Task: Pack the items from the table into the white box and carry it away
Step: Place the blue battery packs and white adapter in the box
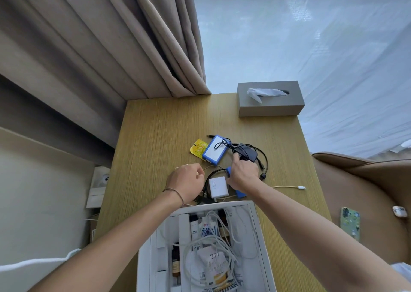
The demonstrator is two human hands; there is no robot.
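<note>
Left hand (186,181) curled around a thin beige cable (287,187) mid-table; right hand (243,173) pinching the black adapter (246,152), just past the white box (259,236).

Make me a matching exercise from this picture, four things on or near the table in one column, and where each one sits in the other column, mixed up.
Things:
1. grey tissue box
2. white charger
3. yellow packet
4. phone

Places:
A. on the brown seat, right of the table
B. far right corner of the table
C. between the two hands, just beyond the white box
D. partly under the blue-edged pack's left end

Pairs: 1-B, 2-C, 3-D, 4-A
</note>
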